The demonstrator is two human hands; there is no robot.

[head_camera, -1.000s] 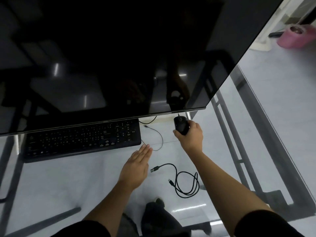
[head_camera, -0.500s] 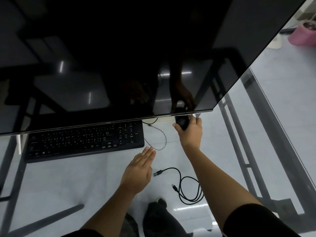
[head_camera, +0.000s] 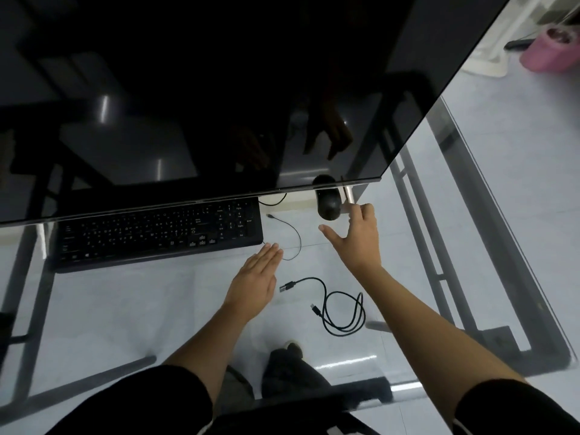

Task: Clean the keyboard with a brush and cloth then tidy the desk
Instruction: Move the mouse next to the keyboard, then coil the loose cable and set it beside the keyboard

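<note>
Two forearms in dark sleeves reach out from 6 o'clock over the glass desk (head_camera: 135, 312). Between them, toward 5 o'clock, a black USB cable (head_camera: 344, 313) lies in a loose coil with both plugs free. At its 10 o'clock the left hand (head_camera: 255, 279) is flat, palm down, fingers straight and together, grasping nothing; its fingertips reach the loop of a thin wire (head_camera: 296, 235). At the cable's 12 o'clock the right hand (head_camera: 357, 238) is released, thumb and fingers spread, holding nothing. The keyboard (head_camera: 157, 235) lies at the left hand's 10 o'clock, its far edge under the monitor (head_camera: 219, 89). The black mouse (head_camera: 328, 205) sits just beside the right fingers, at their 10 o'clock. A pink roll (head_camera: 549, 50) stands at 1 o'clock.
</note>
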